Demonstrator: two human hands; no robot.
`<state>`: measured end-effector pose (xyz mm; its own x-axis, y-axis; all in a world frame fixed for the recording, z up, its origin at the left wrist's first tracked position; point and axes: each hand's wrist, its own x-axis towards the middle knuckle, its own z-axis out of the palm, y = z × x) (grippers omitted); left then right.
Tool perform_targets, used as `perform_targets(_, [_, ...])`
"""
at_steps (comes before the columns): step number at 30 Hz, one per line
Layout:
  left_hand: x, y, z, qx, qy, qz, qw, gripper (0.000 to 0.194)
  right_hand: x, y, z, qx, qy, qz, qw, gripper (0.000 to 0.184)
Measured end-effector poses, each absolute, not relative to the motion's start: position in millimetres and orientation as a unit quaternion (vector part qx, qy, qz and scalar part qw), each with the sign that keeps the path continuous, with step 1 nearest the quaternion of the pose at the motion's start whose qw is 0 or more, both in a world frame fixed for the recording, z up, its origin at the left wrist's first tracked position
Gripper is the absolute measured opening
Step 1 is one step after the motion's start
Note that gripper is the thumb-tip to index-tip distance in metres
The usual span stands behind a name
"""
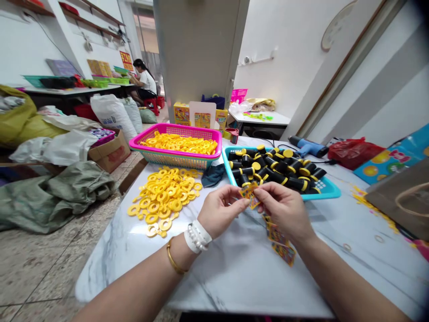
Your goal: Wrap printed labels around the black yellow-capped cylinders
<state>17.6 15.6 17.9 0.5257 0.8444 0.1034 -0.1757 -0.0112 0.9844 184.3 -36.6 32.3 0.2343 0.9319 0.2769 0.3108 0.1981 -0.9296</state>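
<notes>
Between my two hands is a strip of small printed stickers (281,248), yellow and orange with colourful pictures. My left hand (219,209) pinches one side of its upper end with thumb and finger. My right hand (284,212) pinches the other side, and the rest of the strip trails beneath it toward the table. Just beyond my hands stands a turquoise basket (330,190) of black cylinders with yellow caps (264,163). Left of my left hand lies a loose pile of yellow ring-shaped plastic pieces (167,194).
A pink basket (134,142) of yellow pieces stands behind the pile, with a dark cloth (213,175) beside it. A blue heat gun (308,146), red bag (355,152) and paper bag (402,201) are at right. Another person (146,82) sits at a far table.
</notes>
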Motion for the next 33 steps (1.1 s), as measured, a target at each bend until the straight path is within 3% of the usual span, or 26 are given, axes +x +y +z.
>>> perform_targets(8, [19.1,-7.0,18.8,0.591,0.389,0.454,0.542,0.033,180.8,-49.1,9.9,-0.604,-0.548,0.176,0.551,0.045])
perform_targets(16, [22.6,-16.9,17.0,0.598,0.38,0.459,0.536,0.028,177.8,-49.4,4.3,-0.59,-0.568,0.136,0.557,0.038])
perform_targets(21, [21.0,-7.6,14.4,0.63,0.377,0.474,0.485,0.017,176.0,-46.7,-4.4,-0.545,-0.65,0.092,0.521,0.021])
perform_targets(24, [18.5,-1.8,16.8,0.621,0.39,0.498,0.462,0.014,173.9,-44.5,-4.7,-0.532,-0.684,0.033,0.497,0.027])
perform_targets(27, [17.1,2.8,19.4,0.603,0.384,0.49,0.5,0.017,172.5,-44.8,-0.1,-0.534,-0.702,0.011,0.47,0.031])
perform_targets(33, [17.9,13.9,16.1,0.484,0.359,0.408,0.686,0.026,206.1,-35.6,34.0,-0.572,-0.705,0.024,0.419,0.024])
